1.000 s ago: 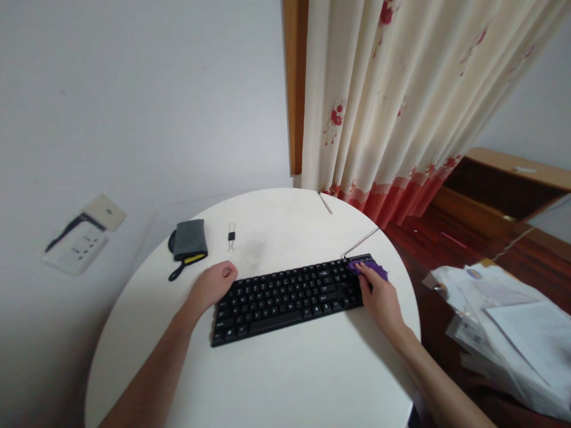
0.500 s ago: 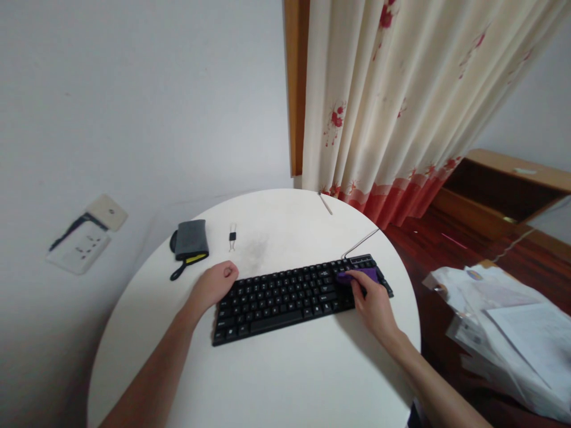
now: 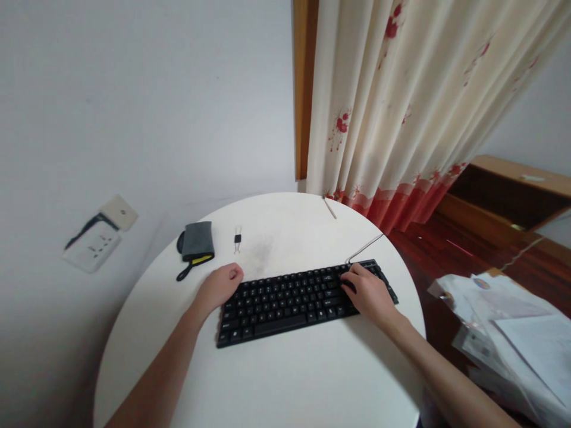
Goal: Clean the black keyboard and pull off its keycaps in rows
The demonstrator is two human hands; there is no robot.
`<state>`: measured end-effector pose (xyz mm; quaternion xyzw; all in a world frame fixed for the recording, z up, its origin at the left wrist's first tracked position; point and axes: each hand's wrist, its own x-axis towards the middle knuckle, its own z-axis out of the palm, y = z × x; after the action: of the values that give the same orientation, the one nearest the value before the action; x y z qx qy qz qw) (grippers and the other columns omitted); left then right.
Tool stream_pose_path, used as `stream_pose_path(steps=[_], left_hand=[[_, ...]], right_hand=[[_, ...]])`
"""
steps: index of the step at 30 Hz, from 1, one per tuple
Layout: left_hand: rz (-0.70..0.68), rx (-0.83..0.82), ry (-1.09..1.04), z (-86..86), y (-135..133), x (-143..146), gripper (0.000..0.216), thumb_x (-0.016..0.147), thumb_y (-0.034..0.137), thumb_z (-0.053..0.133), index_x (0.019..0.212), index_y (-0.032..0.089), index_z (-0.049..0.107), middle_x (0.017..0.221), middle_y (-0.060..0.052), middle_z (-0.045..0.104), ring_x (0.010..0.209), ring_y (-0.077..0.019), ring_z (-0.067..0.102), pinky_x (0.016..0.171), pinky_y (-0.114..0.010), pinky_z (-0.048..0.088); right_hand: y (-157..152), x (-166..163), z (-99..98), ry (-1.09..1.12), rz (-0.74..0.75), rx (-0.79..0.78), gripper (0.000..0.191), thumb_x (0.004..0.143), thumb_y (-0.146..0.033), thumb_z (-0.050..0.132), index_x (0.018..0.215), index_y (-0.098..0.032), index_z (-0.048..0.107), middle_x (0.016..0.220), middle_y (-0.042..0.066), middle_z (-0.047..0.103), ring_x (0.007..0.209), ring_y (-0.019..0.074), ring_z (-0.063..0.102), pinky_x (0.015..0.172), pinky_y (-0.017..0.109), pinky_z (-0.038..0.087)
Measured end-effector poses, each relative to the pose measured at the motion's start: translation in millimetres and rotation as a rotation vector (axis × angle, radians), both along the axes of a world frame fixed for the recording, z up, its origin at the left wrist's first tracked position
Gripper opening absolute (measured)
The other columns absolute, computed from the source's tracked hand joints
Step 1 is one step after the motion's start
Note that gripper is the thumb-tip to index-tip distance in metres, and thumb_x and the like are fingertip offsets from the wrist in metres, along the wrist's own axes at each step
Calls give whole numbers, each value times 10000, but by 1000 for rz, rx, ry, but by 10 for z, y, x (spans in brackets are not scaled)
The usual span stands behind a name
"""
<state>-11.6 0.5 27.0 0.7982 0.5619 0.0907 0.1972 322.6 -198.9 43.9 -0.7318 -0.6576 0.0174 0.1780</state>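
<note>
A black keyboard (image 3: 285, 300) lies across the round white table (image 3: 289, 380). My left hand (image 3: 220, 285) is curled into a loose fist with nothing in it and rests on the table against the keyboard's far left corner. My right hand (image 3: 368, 292) lies palm down on the keys at the right end, fingers bent. The purple cloth it was pressing on the keys is now hidden beneath it. The keyboard's cable (image 3: 363, 248) runs off the far right edge of the table.
A grey pouch with a yellow stripe and black strap (image 3: 197, 242), a small black clip (image 3: 238, 238) and a thin stick (image 3: 330, 208) lie on the table's far side. A flowered curtain (image 3: 401, 107) hangs behind. Papers in plastic (image 3: 513, 333) sit at right, a wall socket (image 3: 91, 249) at left.
My right hand slid the purple cloth leftward along the keyboard's right end, and the cloth went out of sight under the hand. The left hand stayed put. The view shifted slightly.
</note>
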Motion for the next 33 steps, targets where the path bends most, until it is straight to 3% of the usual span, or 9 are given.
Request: stream_pose_path(steps=[7, 19, 26, 33], left_hand=[[2, 1, -6, -1, 0, -4, 179, 829, 277, 460, 778, 217, 620, 751, -17, 683, 732, -198, 619, 649, -267, 366], [17, -18, 22, 24, -15, 11, 181, 857, 266, 465, 806, 208, 629, 732, -10, 673, 713, -182, 607, 633, -255, 350], [25, -14, 27, 33, -26, 14, 182, 869, 262, 470, 811, 207, 633, 751, -8, 675, 732, -177, 606, 648, -251, 356], [26, -12, 20, 52, -39, 20, 171, 858, 254, 476, 787, 206, 624, 739, -8, 670, 728, -182, 602, 651, -255, 356]], right_hand=[[66, 133, 63, -105, 209, -20, 213, 906, -146, 558, 947, -242, 744, 987, 51, 628, 921, 198, 622, 808, 299, 486], [271, 317, 294, -245, 540, -179, 230, 915, -126, 523, 967, -230, 721, 1057, 59, 625, 889, 194, 604, 769, 300, 452], [335, 375, 260, -296, 696, -189, 235, 968, -134, 433, 1034, -179, 655, 1088, 92, 603, 917, 215, 589, 815, 351, 483], [270, 417, 118, -233, 703, -131, 281, 889, -10, 445, 1084, -136, 604, 1100, 104, 582, 977, 224, 567, 872, 365, 494]])
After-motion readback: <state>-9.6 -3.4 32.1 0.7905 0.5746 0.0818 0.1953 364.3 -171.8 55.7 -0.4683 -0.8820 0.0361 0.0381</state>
